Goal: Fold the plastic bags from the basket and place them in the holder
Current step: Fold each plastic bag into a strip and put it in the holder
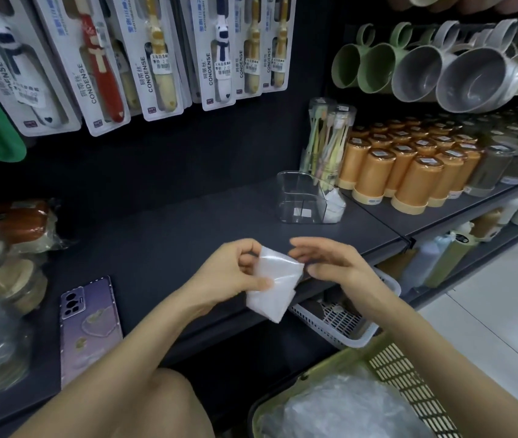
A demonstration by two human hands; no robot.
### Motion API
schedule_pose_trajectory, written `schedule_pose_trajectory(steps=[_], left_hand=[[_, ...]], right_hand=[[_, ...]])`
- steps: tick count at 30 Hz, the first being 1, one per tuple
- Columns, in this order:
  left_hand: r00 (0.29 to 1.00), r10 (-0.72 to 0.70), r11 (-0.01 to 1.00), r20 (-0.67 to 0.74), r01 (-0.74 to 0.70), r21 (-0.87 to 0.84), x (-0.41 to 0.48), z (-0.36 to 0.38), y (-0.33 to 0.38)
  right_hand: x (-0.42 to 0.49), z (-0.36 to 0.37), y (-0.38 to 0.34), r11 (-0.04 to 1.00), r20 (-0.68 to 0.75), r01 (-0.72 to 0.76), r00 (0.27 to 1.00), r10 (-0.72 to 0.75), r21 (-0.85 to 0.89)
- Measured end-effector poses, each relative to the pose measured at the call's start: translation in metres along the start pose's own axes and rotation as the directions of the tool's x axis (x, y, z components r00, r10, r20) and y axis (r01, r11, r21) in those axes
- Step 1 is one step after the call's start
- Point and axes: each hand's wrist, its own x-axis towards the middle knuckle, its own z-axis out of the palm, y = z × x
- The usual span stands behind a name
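Note:
A folded translucent white plastic bag (275, 281) hangs over the front edge of the dark shelf (163, 235). My left hand (235, 273) pinches its left side between thumb and fingers. My right hand (330, 263) hovers at the bag's right edge with fingers loosely spread; contact is unclear. The clear plastic holder (302, 200) stands at the back of the shelf, with folded white bags (335, 205) in its right compartment. At the lower right, the green basket (409, 371) holds crumpled clear plastic bags (346, 409).
A purple phone (88, 327) lies on the shelf at the left. A white mesh basket (346, 324) sits under the shelf edge. Orange cups (415, 172) and a toothbrush tube (330, 137) stand behind the holder. Packaged toothbrushes (156, 58) hang above; wrapped goods (8, 248) crowd the left.

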Motion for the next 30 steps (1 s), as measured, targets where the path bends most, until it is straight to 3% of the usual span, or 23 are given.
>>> schedule_pose_trajectory(steps=[2,5,10,14,19,22,24,27,30], left_hand=[[0.997,0.080,0.994,-0.013,-0.079,0.072,0.008,0.007,0.004],[0.992,0.125,0.986,-0.027,-0.122,0.115,0.025,0.014,0.007],[0.991,0.124,0.979,-0.056,-0.113,0.169,0.052,0.023,0.002],[0.964,0.214,0.967,-0.155,-0.187,0.174,0.074,0.030,0.003],[0.961,0.252,0.958,-0.117,-0.231,0.168,0.105,0.032,0.003],[0.922,0.208,0.974,-0.328,-0.167,0.150,0.133,0.020,-0.001],[0.916,0.119,0.985,-0.384,-0.059,0.163,0.155,0.011,-0.001],[0.979,-0.036,0.989,-0.199,0.063,0.133,0.184,0.004,0.001],[0.996,-0.077,0.995,-0.053,0.080,0.062,0.206,-0.001,0.000]], right_hand=[[0.006,-0.002,0.000,0.991,-0.069,-0.053,0.997,0.045,-0.119],[0.013,-0.008,0.004,0.968,-0.192,-0.047,0.981,-0.002,-0.246],[0.023,-0.030,0.007,0.985,-0.324,-0.053,0.946,-0.003,-0.163],[0.030,-0.043,0.021,0.992,-0.260,-0.120,0.958,0.124,0.034],[0.045,-0.052,0.035,0.990,-0.393,-0.125,0.909,0.138,0.059],[0.053,-0.071,0.036,0.991,-0.431,-0.123,0.893,0.130,0.044],[0.058,-0.086,0.035,0.988,-0.451,-0.152,0.882,0.134,-0.003],[0.065,-0.106,0.035,0.975,-0.472,-0.202,0.871,0.133,-0.097],[0.070,-0.124,0.034,0.954,-0.460,-0.261,0.872,0.168,-0.146]])
